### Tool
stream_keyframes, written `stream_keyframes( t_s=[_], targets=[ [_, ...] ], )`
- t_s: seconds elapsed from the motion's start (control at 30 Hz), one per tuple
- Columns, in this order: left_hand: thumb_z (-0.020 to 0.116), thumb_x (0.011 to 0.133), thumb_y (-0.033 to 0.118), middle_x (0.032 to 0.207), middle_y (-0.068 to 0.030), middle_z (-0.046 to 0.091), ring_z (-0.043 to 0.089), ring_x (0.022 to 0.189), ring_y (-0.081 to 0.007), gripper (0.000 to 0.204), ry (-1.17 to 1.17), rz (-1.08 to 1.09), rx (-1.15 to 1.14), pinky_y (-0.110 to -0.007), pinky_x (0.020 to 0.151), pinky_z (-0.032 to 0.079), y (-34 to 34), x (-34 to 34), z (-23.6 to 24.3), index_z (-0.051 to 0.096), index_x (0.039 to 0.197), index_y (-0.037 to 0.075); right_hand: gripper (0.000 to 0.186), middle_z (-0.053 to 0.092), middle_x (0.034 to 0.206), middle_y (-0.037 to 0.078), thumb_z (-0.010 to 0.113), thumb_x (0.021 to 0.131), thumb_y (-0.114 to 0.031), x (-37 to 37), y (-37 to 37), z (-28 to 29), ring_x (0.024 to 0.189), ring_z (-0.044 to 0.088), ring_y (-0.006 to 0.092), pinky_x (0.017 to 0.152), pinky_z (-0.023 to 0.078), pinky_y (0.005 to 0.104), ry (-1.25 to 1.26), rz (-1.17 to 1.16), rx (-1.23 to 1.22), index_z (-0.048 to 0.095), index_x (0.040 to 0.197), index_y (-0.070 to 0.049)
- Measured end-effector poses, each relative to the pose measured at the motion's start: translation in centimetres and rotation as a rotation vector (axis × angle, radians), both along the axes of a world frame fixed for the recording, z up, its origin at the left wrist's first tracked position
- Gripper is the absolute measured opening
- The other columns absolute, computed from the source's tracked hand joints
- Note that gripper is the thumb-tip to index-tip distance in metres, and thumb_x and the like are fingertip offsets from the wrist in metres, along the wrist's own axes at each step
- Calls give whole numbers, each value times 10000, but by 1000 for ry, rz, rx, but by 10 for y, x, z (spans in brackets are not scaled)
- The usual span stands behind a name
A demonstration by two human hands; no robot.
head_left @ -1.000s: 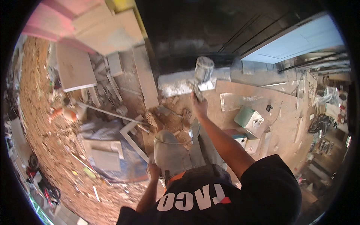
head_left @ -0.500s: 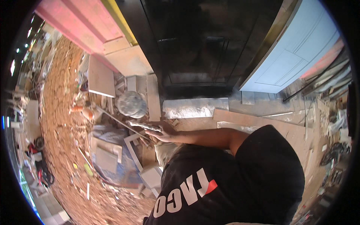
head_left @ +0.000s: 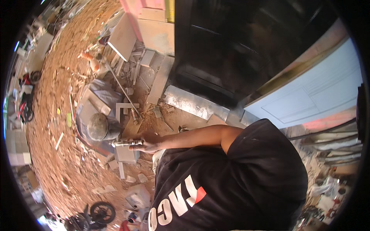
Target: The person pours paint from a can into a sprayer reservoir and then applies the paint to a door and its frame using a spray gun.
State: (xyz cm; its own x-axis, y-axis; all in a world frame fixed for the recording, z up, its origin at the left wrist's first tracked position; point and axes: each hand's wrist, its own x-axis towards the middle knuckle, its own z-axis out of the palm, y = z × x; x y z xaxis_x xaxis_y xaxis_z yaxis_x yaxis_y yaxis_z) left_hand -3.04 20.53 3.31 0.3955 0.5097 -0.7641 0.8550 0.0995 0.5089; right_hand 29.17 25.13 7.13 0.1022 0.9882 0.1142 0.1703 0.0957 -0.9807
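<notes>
My right arm reaches across to the left, and my right hand point(head_left: 149, 142) is closed around the handle of a metal spray gun point(head_left: 128, 143). A round, paint-stained grey cup point(head_left: 98, 127) appears fixed to the gun, beyond my fingers. The gun is held away from the glossy black panelled door point(head_left: 219, 50), above cluttered ground. My left hand is out of the picture.
A pale blue panelled door point(head_left: 308, 92) leans at the right. A whitish board point(head_left: 189, 102) lies at the black door's foot. Wood scraps, a long stick point(head_left: 121, 86) and an orange-and-white object point(head_left: 92, 63) litter the ground. Motorbikes point(head_left: 102, 215) stand farther off.
My right hand has swung left and lower with the spray gun, away from the black door. The whole view has turned, so the doors appear tilted and farther right.
</notes>
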Motion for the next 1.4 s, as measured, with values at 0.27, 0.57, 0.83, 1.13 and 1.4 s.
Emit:
stream_keyframes(
  t_s=[0.27, 0.57, 0.83, 1.13, 1.4],
  targets=[
    [555, 961, 467, 1121, -197, 677, 621, 1124, -353, 544, -79, 97, 1, -485, 991, 459, -41, -65, 45, 606, 1227, -4, 369, 711, 961, 111, 704, 898, -386, -124, -2, 22, 897, 692, 304, 762, 528, 408, -32, 411, 26, 682, 1181, -151],
    [458, 996, 579, 1424, -71, 507, 493, 1301, -241, 628, -1283, 1577, -15, -443, 1094, 390, -27, -166, 66, 444, 1437, 131, 406, 617, 1216, 56, 703, 843, -321, -363, -5, -6, 1117, 599, 300, 927, 487, 444, -269, 801, 182, 658, 1225, -191],
    [621, 937, 184, 1225, -48, 588, 586, 1158, -211, 357, -1279, 2170, 236, -393, 961, 507, -93, -296, 71, 526, 1272, 105, 601, 438, 1463, 197, 688, 866, -290, -515, -25, 7, 1331, 441, 382, 1072, 374, 507, -375, 1282, 362, 501, 1416, -136],
    [579, 991, 209, 1297, -86, 578, 587, 1195, -207, 407, -1068, 2422, 681, -354, 1008, 488, -125, -376, 24, 485, 1365, 79, 941, 326, 1560, 204, 847, 716, -386, -675, 4, 73, 1434, 330, 387, 1161, 299, 472, -112, 1577, 405, 416, 1488, -65],
    [449, 1053, 320, 1462, -64, 454, 494, 1320, -205, 509, -704, 2257, 784, -382, 1059, 469, -92, -465, 3, 307, 1513, 153, 706, 563, 1284, 104, 868, 671, -323, -825, 20, 50, 1254, 519, 323, 1056, 415, 492, -105, 1786, 717, 604, 1292, -117]
  ],
)
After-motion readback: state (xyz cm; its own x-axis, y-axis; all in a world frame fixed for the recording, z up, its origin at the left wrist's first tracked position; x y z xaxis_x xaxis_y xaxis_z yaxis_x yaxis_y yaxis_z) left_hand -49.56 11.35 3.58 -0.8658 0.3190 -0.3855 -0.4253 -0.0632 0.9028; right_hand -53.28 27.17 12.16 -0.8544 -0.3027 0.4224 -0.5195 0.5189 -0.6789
